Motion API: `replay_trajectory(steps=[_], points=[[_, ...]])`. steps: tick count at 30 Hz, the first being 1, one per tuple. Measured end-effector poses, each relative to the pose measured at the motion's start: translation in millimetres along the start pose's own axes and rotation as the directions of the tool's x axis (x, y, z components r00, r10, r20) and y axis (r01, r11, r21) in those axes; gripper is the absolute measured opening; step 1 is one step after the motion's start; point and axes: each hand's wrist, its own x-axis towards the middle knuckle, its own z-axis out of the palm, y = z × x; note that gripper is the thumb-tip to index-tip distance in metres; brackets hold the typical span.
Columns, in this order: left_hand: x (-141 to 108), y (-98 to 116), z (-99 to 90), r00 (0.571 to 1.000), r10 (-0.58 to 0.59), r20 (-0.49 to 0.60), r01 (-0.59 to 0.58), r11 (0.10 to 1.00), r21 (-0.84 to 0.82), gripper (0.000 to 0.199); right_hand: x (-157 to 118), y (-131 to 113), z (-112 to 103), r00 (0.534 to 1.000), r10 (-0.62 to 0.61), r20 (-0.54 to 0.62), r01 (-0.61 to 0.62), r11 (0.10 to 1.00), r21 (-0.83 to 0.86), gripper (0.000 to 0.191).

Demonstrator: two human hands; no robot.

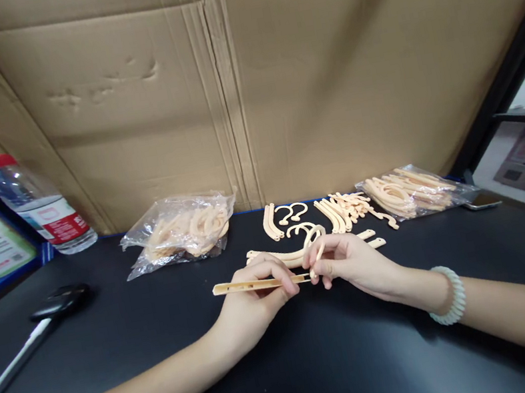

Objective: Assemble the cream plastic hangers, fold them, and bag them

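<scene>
My left hand (259, 295) is closed around a cream plastic hanger arm (238, 287), held level above the table with its far end pointing left. Between the thumb and fingers of my right hand (350, 265) is a cream hanger hook (314, 236), its curve upward. The hook's lower end is close to the arm's right end; whether they touch I cannot tell. Just behind my hands lie long curved hanger arms (286, 258), partly hidden. Farther back are loose hooks (290, 212), short curved arms (271, 223) and a pile of small pieces (349, 205).
A clear bag of cream parts (186, 227) lies back left, another bag (408, 191) back right, beside a phone-like flat object (484, 201). A water bottle (48, 207) and a black device with a white cable (60, 301) are at left. Cardboard (347, 73) walls the back.
</scene>
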Motion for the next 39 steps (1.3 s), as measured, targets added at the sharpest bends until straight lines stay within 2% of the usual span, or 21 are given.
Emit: replay_trajectory(steps=[10,19,32,39], points=[[-2.0,-0.3,1.2,1.000,-0.013,0.010,0.013,0.999,0.040,0.015,-1.1,-2.6,1.2,0.998,0.057,0.016,-0.057,0.998,-0.033,0.020],[-3.6,1.1,1.0,0.999,-0.036,0.019,0.037,0.999,-0.021,0.013,-0.5,-2.8,2.5,0.995,0.069,0.067,-0.066,0.997,-0.051,0.025],[-4.7,0.2,1.4,0.999,-0.017,0.048,0.018,1.000,-0.013,0.015,-1.1,-1.4,4.8,0.996,0.089,0.032,-0.086,0.994,-0.061,0.032],[-3.7,2.7,2.3,0.998,-0.035,0.052,0.032,0.998,0.049,0.015,-1.9,1.5,7.8,0.999,0.050,-0.006,-0.051,0.992,-0.113,0.033]])
